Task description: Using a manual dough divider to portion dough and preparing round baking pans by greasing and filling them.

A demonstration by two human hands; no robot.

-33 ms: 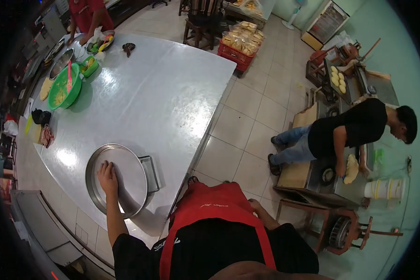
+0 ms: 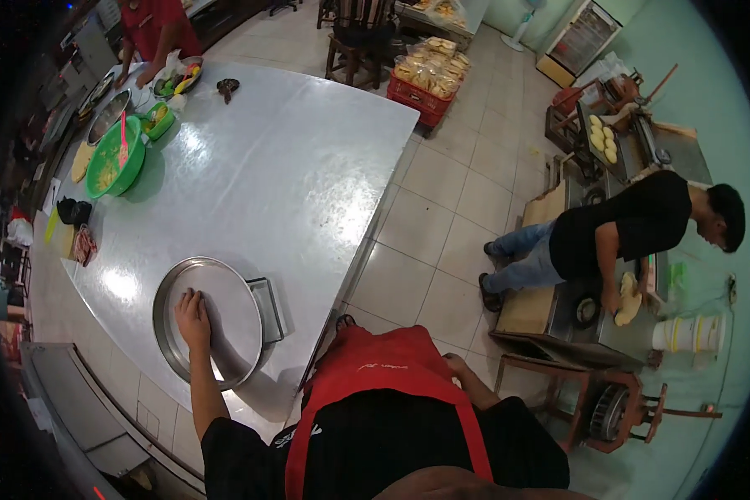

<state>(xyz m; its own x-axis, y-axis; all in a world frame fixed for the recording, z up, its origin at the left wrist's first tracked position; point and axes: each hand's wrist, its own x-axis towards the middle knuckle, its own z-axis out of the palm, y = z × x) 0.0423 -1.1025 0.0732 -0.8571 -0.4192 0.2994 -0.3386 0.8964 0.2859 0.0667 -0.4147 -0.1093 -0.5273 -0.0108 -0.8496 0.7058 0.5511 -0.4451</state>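
Head view: left hand (image 2: pixel 192 318) is palm down inside the round metal pan (image 2: pixel 240 317), fingers a little apart, pinching nothing. Same spot as in the earlier frame; pan hasn't shifted either. Pan sits on the near end of the shiny table (image 2: pixel 267 158), close to the edge by the wearer, with a rectangular metal handle (image 2: pixel 278 312) on its right side. Right hand (image 2: pixel 453 364) is beside the red apron (image 2: pixel 383 360), partly hidden; can't tell whether its fingers are spread or closed. No clear change there.

Main change is on the right: the dough (image 2: pixel 630 305) at the co-worker in black (image 2: pixel 621 229) has a different outline now, narrower at the top and wider below; co-worker's near hand (image 2: pixel 612 300) is against it. Second co-worker, in red (image 2: pixel 154 33), at the far left corner of the table, has shifted the arms slightly.

Unchanged: green bowl (image 2: pixel 135 173) with pink spatula (image 2: pixel 124 137) at the table's left side, red crate (image 2: pixel 421 102) of bagged goods on the floor beyond, pale dough rounds (image 2: pixel 597 133) on the dark tray at upper right.
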